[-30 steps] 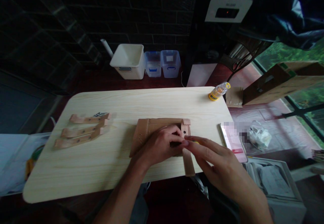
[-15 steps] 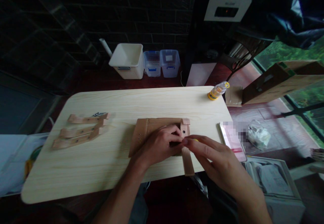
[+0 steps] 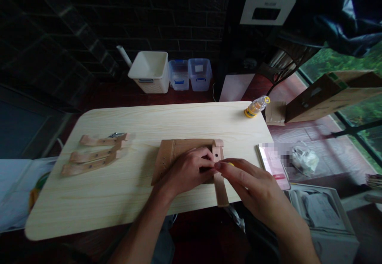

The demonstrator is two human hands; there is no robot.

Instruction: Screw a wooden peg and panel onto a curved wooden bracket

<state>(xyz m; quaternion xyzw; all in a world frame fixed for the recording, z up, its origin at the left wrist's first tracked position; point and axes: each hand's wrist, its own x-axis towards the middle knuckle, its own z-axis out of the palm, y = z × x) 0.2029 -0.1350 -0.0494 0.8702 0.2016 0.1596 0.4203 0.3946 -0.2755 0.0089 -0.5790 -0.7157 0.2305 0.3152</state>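
Note:
A brown leather-like piece (image 3: 167, 152) with small holes lies near the table's front edge. Across its right end runs a brown strap (image 3: 221, 192) with a dark hole or stud near its top. My left hand (image 3: 191, 166) rests over the piece, thumb and index finger pinched at the strap. Close against those fingertips, my right hand (image 3: 253, 180) is pinched too, with a bit of yellow (image 3: 230, 164) showing behind its fingers. What the fingertips grip is too small to make out. Several similar straps (image 3: 95, 156) lie at the left of the table.
A bottle with a yellow cap (image 3: 257, 106) stands at the table's back right corner. A phone or tablet (image 3: 273, 166) lies at the right edge. Beyond the table (image 3: 89, 200) are a white bin (image 3: 152, 71), clear boxes (image 3: 199, 75) and a cardboard box (image 3: 322, 96).

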